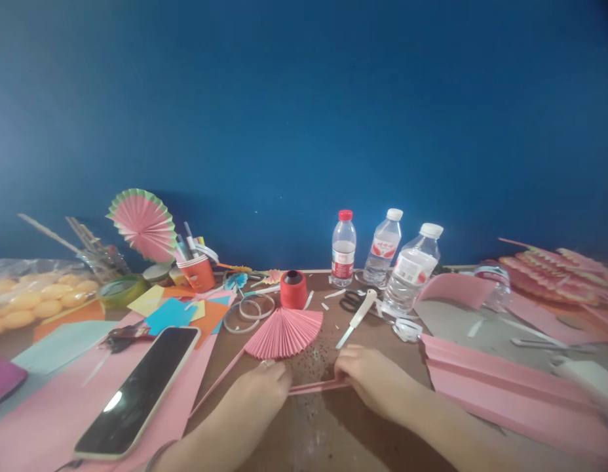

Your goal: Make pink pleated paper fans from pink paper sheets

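Observation:
Low over the brown table, my left hand (269, 383) is closed on one end of a narrow folded pink paper strip (316, 388). The curled fingers of my right hand (365, 375) grip its other end, so the strip runs flat between both hands. Just beyond my left hand lies a pleated pink paper fan (284, 334), spread in a half circle. A thin pink strip (218, 383) slants out from the fan's left side. Behind the fan stands a red spool (293, 290). A white-handled craft knife (357, 318) and black-handled scissors (352, 301) lie beyond my right hand.
Three plastic bottles (343, 252) stand near the blue wall. At left, a phone (139, 393) rests on pink paper, with coloured sheets (171, 318) and a red cup of pens (198, 274) behind. Folded pink paper (510, 393) and stacked pleated fans (554, 278) occupy the right.

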### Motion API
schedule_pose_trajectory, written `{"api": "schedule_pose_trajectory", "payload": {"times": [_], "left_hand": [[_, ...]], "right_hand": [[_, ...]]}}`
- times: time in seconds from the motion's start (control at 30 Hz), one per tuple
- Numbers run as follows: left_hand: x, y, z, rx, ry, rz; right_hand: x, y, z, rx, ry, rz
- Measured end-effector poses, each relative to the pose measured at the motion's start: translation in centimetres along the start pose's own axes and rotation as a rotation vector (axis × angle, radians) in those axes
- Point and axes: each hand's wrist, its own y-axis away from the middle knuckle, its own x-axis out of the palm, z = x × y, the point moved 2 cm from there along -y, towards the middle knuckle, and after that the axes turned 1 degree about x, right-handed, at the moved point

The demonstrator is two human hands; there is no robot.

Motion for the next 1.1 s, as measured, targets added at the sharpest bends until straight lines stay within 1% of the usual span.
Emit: {"api": "schedule_pose_trajectory", "payload": {"times": [0.07, 0.13, 0.2, 0.27, 0.33, 0.43, 0.5, 0.57, 0.67, 0.77, 0.83, 0.93, 1.0, 1.1], "left_hand": [[1.1, 0.2, -0.7, 0.035, -0.159, 0.012], [2.0, 0.5, -1.3, 0.054, -0.26, -0.023], [2.5, 0.9, -1.7, 0.065, -0.321, -0.055], [2.3, 1.2, -2.0, 0.102, -0.33, -0.071], [1.6, 1.2, -2.2, 0.124, -0.293, -0.058], [0.6, 1.1, -2.1, 0.092, -0.21, 0.011], [0.2, 1.4, -1.8, 0.06, -0.177, 0.055], [0.2, 1.9, -1.6, 0.034, -0.159, 0.103], [0.6, 2.9, -0.9, -0.016, -0.13, 0.182], [1.2, 4.0, 0.1, -0.078, -0.098, 0.221], [1.7, 4.7, 0.8, -0.13, -0.067, 0.212], [2.1, 5.6, 1.5, -0.173, -0.011, 0.157], [1.9, 5.9, 1.4, -0.179, 0.006, 0.121], [0.9, 5.5, 0.9, -0.177, -0.005, 0.102]], "right_hand": [[0.0, 0.4, 0.2, -0.039, 0.049, 0.019], [0.0, 0.8, 0.4, -0.037, 0.118, 0.042], [0.1, 1.2, 1.0, -0.041, 0.194, 0.049], [0.4, 1.3, 1.9, -0.073, 0.261, 0.013], [0.8, 1.1, 2.7, -0.109, 0.313, -0.046], [1.7, 0.7, 3.0, -0.12, 0.349, -0.093], [2.0, 0.9, 2.5, -0.114, 0.343, -0.097], [1.9, 1.7, 1.5, -0.089, 0.337, -0.103], [0.9, 3.8, -0.1, -0.014, 0.304, -0.105], [-0.3, 5.9, -1.3, 0.062, 0.265, -0.088], [-0.7, 6.8, -1.6, 0.086, 0.252, -0.085], [-0.8, 7.3, -1.6, 0.101, 0.221, -0.098], [-0.8, 7.4, -1.7, 0.128, 0.183, -0.115], [-0.9, 7.2, -2.0, 0.179, 0.132, -0.136]]}}
